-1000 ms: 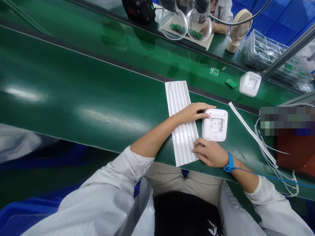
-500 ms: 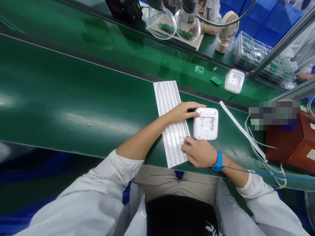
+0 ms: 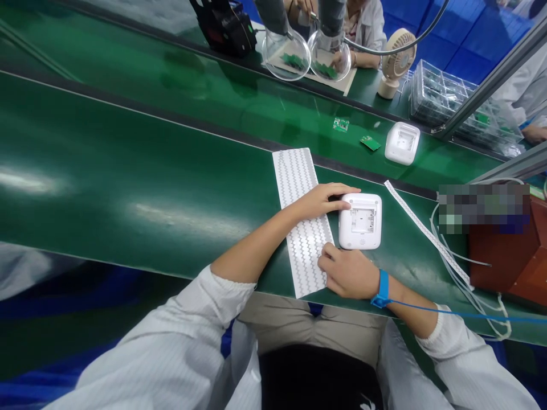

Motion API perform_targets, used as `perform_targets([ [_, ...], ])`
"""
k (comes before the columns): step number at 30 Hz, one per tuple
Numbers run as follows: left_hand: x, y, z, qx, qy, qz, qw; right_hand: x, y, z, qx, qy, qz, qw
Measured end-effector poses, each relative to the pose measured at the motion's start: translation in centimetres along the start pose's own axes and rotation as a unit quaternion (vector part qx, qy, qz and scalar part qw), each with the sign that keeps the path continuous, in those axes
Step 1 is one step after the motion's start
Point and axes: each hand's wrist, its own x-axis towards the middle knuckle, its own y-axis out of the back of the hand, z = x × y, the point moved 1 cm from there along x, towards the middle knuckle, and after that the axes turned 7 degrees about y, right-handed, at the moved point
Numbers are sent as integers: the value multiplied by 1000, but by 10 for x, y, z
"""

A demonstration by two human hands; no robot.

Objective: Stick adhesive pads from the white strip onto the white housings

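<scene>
My left hand [image 3: 327, 200] lies at the upper left of a square white plastic housing [image 3: 360, 242], thumb on its top face and fingers along its far edge. The housing shows an open battery compartment. Beneath my left forearm a white sticker sheet [image 3: 297, 171] with grey zigzag rows lies slanted on the bench. My right hand [image 3: 348, 272], with a blue wrist strap [image 3: 382, 287], has curled fingers closed at the sheet's right edge, just below the housing. Whatever its fingertips pinch is hidden.
A narrow zigzag strip [image 3: 412, 216] and white cables lie to the right, beside a brown box [image 3: 502, 250]. Across the bench, a green belt carries two circuit boards [image 3: 370, 143] and another white housing [image 3: 395, 154]. A co-worker's hand [image 3: 339, 60] is beyond, near a small fan [image 3: 395, 62].
The boards and second housing on the belt have shifted slightly left. My view has tilted a little; both hands keep nearly the same positions at the housing and sheet.
</scene>
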Motion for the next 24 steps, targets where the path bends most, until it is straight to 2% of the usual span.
perform_targets([
  [7,1,0,-4,-8,-5,0,1000,0,-1,-3,-11,1,20,1000],
  [14,1,1,-4,-7,2,4,1000,3,-4,-3,-9,-3,8,1000],
  [24,-3,3,-7,7,26,1,1000,8,-14,5,21,21,42,999],
])
